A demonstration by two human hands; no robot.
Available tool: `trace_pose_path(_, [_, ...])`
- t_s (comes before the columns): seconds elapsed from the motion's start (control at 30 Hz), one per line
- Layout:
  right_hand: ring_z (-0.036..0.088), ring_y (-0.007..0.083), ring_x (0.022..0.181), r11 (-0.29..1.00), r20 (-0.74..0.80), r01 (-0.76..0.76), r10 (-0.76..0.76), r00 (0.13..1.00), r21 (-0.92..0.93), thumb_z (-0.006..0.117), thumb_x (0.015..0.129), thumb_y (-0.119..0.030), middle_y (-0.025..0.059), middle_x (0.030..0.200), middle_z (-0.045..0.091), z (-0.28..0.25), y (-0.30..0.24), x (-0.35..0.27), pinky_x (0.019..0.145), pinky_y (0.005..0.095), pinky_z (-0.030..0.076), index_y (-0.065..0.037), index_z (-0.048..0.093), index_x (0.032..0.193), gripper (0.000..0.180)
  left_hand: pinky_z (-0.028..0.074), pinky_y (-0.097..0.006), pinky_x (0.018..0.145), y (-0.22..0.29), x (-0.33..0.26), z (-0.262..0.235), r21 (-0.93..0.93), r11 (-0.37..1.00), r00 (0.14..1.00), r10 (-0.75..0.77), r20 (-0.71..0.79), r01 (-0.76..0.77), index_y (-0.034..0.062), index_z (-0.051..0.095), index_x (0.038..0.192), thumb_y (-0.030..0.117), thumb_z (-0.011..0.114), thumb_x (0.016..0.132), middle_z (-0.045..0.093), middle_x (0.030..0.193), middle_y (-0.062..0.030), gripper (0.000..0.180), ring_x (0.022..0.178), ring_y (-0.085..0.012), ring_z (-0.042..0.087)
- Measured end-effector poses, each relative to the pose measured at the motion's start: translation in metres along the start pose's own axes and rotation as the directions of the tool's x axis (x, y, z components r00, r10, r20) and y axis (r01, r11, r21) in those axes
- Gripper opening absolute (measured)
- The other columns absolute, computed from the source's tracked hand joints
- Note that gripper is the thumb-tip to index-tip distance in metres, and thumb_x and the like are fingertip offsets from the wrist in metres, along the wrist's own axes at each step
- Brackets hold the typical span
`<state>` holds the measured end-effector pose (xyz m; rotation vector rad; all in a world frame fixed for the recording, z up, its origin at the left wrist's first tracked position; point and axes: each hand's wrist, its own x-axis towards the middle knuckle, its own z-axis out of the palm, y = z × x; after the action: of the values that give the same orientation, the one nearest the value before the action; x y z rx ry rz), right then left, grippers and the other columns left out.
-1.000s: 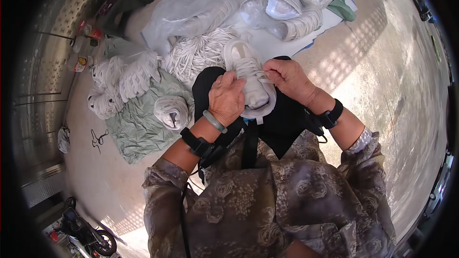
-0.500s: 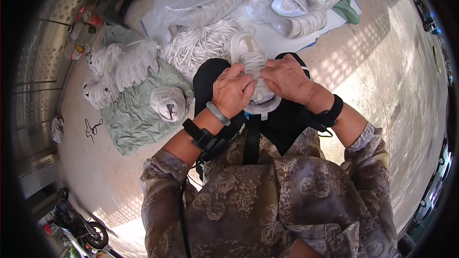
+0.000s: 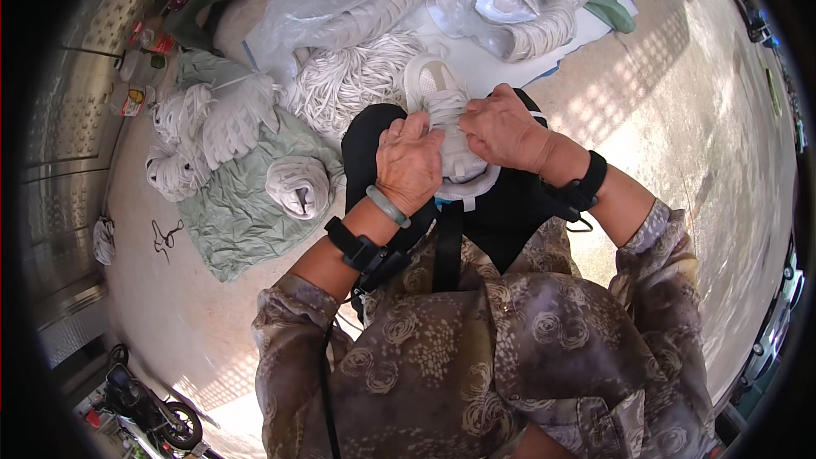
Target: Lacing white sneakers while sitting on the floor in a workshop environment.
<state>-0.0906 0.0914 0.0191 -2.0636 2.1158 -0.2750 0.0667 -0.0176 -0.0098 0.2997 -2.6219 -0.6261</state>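
A pale sneaker (image 3: 456,132) rests between my black-covered thighs, its toe pointing away from me and its opening toward me. White shoelace rows (image 3: 444,108) cross its front. My left hand (image 3: 410,161) is closed at the left edge of the lacing, fingertips curled against the shoe. On the opposite edge my right hand (image 3: 507,129) is pinched closed beside the lace rows. Whether a lace end lies in either pinch is hidden by the fingers. Just beyond the toe is a heap of loose white shoelaces (image 3: 361,76).
On the left, a green cloth (image 3: 229,229) bears nested white shoe uppers (image 3: 238,123) and a separate rolled stack (image 3: 297,187). Plastic-wrapped uppers (image 3: 501,0) lie on a white sheet (image 3: 489,66) ahead. Black-handled scissors (image 3: 167,236) are on the floor; a motorcycle (image 3: 153,408) stands lower left.
My right hand has shifted slightly up and left along the lacing. My left hand has turned a little, its fingers curling closer to the shoe. The sneaker stays in place.
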Motion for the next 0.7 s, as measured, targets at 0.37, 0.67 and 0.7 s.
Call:
trace_pose_path(0.37, [0.056,0.0244,0.069,0.994,0.158,-0.074,0.085,0.984,-0.075,0.057,0.068,-0.014,0.0064,0.071,0.056,-0.004,-0.006,0.013,0.070,0.0368,0.035,-0.009,0.055,0.071,0.006,0.039,-0.039,0.072,-0.004,0.003,0.007,-0.014,0.999,0.998,0.044,-0.037,-0.045,0.0042,0.063,0.080,0.009,0.054,0.064,0.052,0.101,-0.0098,0.019,0.086,-0.0285,0.048])
trace_pose_path(0.67, [0.056,0.0212,0.079,0.968,-0.016,0.034,-0.031,0.999,0.250,0.055,0.075,-0.013,0.0024,0.080,0.055,0.013,0.013,0.007,0.070,0.0364,0.035,-0.015,0.056,0.080,0.005,0.042,-0.040,0.072,-0.008,0.005,0.010,-0.132,0.990,0.996,0.043,-0.078,-0.053,-0.0006,0.056,0.078,0.002,0.053,0.060,0.050,0.100,-0.0133,0.019,0.084,-0.0313,0.048])
trace_pose_path(0.7, [0.056,0.0223,0.077,0.958,-0.045,0.044,-0.033,0.998,0.282,0.056,0.076,-0.012,0.0019,0.079,0.054,0.016,0.014,0.006,0.068,0.0360,0.036,-0.015,0.055,0.080,0.005,0.042,-0.040,0.072,-0.009,0.005,0.010,-0.130,0.990,0.996,0.040,-0.077,-0.049,-0.0006,0.056,0.078,0.002,0.053,0.060,0.050,0.100,-0.0133,0.019,0.084,-0.0313,0.048])
